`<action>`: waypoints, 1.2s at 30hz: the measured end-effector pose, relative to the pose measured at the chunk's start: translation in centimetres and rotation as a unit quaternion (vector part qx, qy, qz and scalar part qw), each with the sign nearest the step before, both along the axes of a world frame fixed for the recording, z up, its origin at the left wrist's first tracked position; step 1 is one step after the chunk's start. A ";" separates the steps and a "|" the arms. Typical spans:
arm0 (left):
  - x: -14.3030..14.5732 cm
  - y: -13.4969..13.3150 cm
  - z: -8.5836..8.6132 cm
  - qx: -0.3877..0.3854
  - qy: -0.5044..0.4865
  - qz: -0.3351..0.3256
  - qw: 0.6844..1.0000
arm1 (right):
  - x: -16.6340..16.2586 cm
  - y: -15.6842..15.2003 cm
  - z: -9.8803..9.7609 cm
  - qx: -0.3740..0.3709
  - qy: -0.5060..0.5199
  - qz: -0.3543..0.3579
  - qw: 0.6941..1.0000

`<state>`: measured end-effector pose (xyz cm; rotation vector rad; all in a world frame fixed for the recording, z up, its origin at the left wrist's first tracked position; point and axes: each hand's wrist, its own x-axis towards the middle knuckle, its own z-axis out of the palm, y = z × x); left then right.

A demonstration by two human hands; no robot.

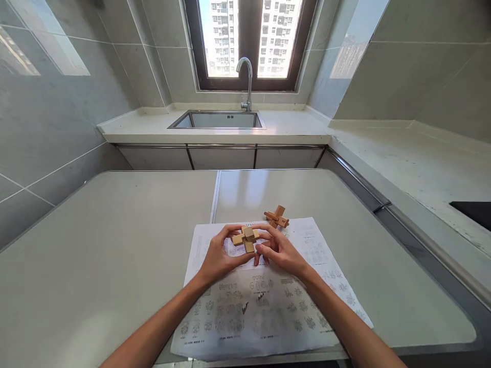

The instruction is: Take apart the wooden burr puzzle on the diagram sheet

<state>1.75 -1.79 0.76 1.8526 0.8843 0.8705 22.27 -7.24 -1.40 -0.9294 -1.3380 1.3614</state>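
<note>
My left hand [218,259] and right hand [281,252] pinch wooden cross puzzle [246,238] between fingertips, lifted just above printed sheet [264,312]; second wooden puzzle [276,216] rests at sheet's far edge, just beyond right hand, apart; sheet lies at table [115,245] near edge; forearms converge, palms facing inward; sink [218,120] far behind.

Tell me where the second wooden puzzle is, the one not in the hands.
The darker puzzle lies on the far right edge of the printed sheet, just beyond the right hand.
</note>
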 end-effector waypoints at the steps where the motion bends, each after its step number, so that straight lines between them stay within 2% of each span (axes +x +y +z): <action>1: 0.0 0.0 0.0 0.006 0.008 -0.002 1.000 | 0.0 0.0 0.0 -0.002 -0.007 -0.011 1.000; 4: 0.1 -0.1 0.0 0.034 0.032 -0.005 0.999 | 0.0 0.2 -0.2 0.000 -0.045 -0.065 0.997; 7: 0.0 0.1 -0.1 0.058 0.053 -0.003 0.997 | 0.1 0.4 -0.2 0.037 -0.089 -0.114 0.989; 11: -0.1 0.5 -0.6 0.080 0.087 -0.002 0.993 | 0.5 0.6 -0.2 0.061 -0.083 -0.128 0.986; 16: -1.0 2.0 -1.4 0.150 0.135 0.030 0.979 | 0.7 0.8 -0.7 0.001 -0.019 -0.138 0.990; 22: -2.6 4.5 -1.9 0.195 0.181 0.108 0.958 | 0.8 0.7 -0.5 -0.036 -0.041 -0.155 0.986; 31: -4.2 5.5 -1.6 0.197 0.198 0.073 0.958 | 0.8 0.7 -0.8 -0.036 -0.044 -0.152 0.987; 36: -5.1 5.9 -1.1 0.212 0.213 0.016 0.954 | 1.1 0.9 -1.2 -0.034 -0.047 -0.156 0.986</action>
